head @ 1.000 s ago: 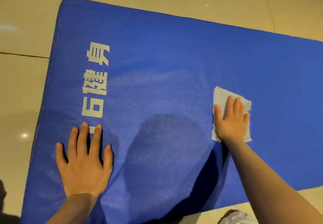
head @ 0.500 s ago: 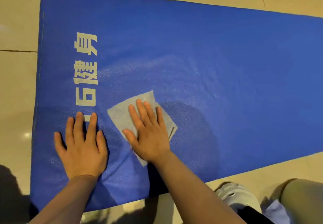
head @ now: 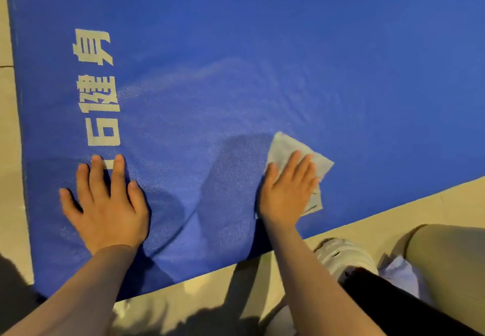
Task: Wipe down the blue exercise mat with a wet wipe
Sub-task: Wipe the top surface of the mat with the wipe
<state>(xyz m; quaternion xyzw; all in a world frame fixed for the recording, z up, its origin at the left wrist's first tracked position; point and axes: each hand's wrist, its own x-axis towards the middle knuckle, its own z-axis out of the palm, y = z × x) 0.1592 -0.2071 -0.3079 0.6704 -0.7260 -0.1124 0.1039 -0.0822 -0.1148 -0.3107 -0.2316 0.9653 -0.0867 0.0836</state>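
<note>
Right hand (head: 287,191) laid flat, fingers straight and a little apart, pressing the pale grey square wet wipe (head: 288,149) down on the mat; no pinch, only the palm and fingers on top, probably so that the whole sheet rubs the surface at once. Wipe lying near the front edge of the large blue foam exercise mat (head: 288,60), its far corner and right corner showing beyond the fingertips. Left hand (head: 105,204) also flat and spread on the mat, holding nothing, just beside the lowest of the white printed characters (head: 101,91); seemingly placed there to carry the body weight and to keep the mat from sliding. A paler, shiny patch beyond the wipe, maybe damp from wiping, though hard to tell. Mat spread on the beige tiled floor (head: 393,209). By the right forearm, a grey shoe (head: 341,254) and a bent leg in light trousers (head: 451,264) on the floor.
</note>
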